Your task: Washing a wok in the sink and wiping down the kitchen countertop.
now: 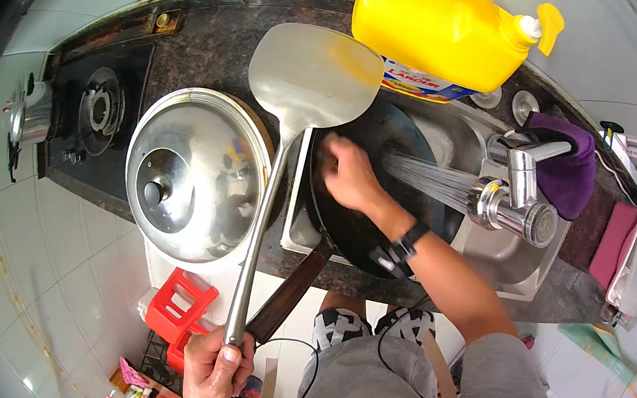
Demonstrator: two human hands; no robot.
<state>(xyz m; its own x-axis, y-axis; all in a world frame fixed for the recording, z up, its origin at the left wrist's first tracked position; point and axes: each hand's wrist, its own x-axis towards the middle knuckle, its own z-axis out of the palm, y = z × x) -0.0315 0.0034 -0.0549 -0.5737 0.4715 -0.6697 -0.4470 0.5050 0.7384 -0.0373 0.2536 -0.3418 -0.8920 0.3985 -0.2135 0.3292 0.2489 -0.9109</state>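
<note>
My left hand is closed round the end of the handle of a big metal wok spatula. Its broad blade points up and away from me, above the counter. Beside that hand ends the dark handle of a black wok, which rests over the sink. Inside the wok, against its left wall, is my right hand. Motion smears its fingers, so I cannot make out whether they hold anything. From a chrome faucet on the right, a spray of water runs into the wok.
Left of the wok stands a round pan with a shiny lid, and beyond it a gas stove. A yellow pump jug stands behind the sink. A purple cloth hangs by the faucet. Red plastic stools are below the counter.
</note>
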